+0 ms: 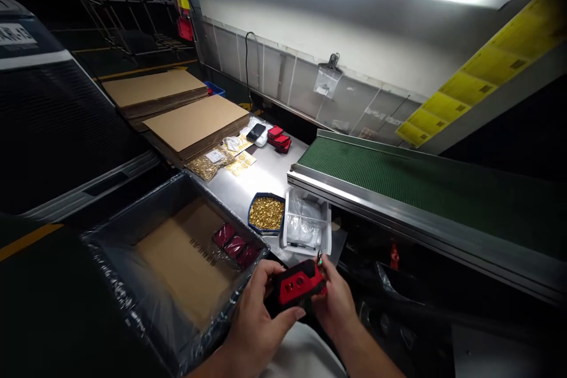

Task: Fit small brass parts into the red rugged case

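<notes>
Both of my hands hold one small red and black device (298,286) low in the middle of the view. My left hand (257,318) wraps its fingers round the device's left side. My right hand (335,301) grips the right end, with a small metal piece sticking up by its fingertips. Just left of my hands stands a cardboard box lined with clear plastic (133,230). Three wrapped red devices (234,245) lie in its right corner.
A blue tray of small brass parts (266,213) and a white bin of plastic bags (305,223) sit on the metal table (261,174). A green conveyor belt (398,180) runs to the right. Flat cardboard stacks (190,121), more red devices (279,139) and a phone (256,132) lie farther back.
</notes>
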A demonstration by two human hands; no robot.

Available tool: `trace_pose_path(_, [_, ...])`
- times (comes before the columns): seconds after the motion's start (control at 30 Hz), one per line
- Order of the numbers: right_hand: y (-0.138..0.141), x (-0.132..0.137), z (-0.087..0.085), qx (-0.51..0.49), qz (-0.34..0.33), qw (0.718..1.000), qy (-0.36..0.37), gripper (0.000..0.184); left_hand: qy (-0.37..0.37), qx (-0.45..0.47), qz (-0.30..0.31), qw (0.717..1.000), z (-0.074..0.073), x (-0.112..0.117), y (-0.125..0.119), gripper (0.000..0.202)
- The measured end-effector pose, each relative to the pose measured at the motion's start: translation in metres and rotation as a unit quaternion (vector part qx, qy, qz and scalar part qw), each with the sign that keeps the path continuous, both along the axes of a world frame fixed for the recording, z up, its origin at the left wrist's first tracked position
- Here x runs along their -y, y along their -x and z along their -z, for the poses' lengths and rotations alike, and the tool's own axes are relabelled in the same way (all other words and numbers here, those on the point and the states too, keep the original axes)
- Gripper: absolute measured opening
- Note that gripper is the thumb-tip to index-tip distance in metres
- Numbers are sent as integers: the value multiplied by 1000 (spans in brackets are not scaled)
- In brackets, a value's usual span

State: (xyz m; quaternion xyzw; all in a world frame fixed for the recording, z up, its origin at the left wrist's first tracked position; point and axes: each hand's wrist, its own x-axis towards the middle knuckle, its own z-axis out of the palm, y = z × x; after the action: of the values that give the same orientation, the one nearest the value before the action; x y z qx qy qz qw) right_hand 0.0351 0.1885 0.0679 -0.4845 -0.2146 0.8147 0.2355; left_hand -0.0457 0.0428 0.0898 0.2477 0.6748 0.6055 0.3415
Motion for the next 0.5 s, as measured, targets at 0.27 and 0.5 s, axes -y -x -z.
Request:
trace_pose_path(0.27, [15,12,-17,27,57,990,-124,28,-82,36,22,996,27,4,11,50])
trace_pose_path(0.5, [7,-6,-29,73,-42,936,-342,34,-45,38,25,998,11,-9,6,41])
